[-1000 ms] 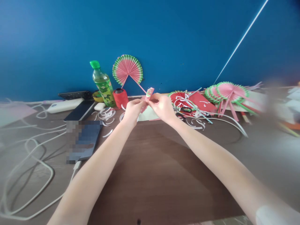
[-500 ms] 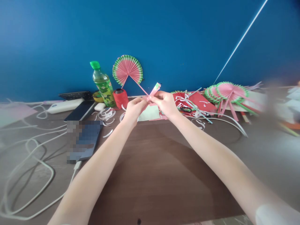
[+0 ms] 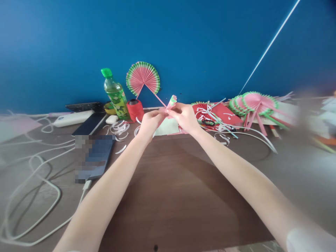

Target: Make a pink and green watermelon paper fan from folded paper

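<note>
The left hand and right hand meet above the far part of the tabletop, each grip pinching the folded strip, whose green-and-pink end points to one o'clock. From the strip, a pleated fan stands against the wall at eleven o'clock, the red spool sits at nine, the pale sheet lies at six just below the hands, and more fans lie at three.
</note>
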Tool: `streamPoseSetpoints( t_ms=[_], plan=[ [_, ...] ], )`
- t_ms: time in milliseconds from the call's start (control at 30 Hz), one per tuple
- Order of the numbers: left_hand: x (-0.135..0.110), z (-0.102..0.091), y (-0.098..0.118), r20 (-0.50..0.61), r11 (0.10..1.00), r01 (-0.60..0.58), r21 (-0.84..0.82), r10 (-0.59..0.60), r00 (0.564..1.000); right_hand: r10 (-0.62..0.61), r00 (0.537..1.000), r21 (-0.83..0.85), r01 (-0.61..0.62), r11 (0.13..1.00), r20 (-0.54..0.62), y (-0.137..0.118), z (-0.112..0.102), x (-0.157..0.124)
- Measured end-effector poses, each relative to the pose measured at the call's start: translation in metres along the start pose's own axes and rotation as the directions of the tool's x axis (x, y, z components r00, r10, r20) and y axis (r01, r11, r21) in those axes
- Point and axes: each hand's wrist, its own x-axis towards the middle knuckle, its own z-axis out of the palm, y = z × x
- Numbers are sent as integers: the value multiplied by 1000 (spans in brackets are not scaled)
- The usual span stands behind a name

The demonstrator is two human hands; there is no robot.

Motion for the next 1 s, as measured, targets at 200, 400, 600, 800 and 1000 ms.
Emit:
streamPoseSetpoints(
  t_ms=[200,400,600,800,1000],
  plan=[
    [0,-1,2,4,997,32,-72,-32,999,-109,994,-185,112,976,29,5,6,-4],
    [-2,-1,4,37,988,79,-135,-75,996,-154,987,-157,158,975,37,7,9,-5],
    [-2,1,7,22,986,-114,125,112,993,82,996,110,-84,990,27,4,-2,3],
    [-1,-1,5,21,972,-123,199,121,992,182,981,247,-192,950,61,0,-2,2],
    [-2,-2,5,-22,975,-22,222,27,999,157,986,249,-165,954,53,1,1,1]
  ],
)
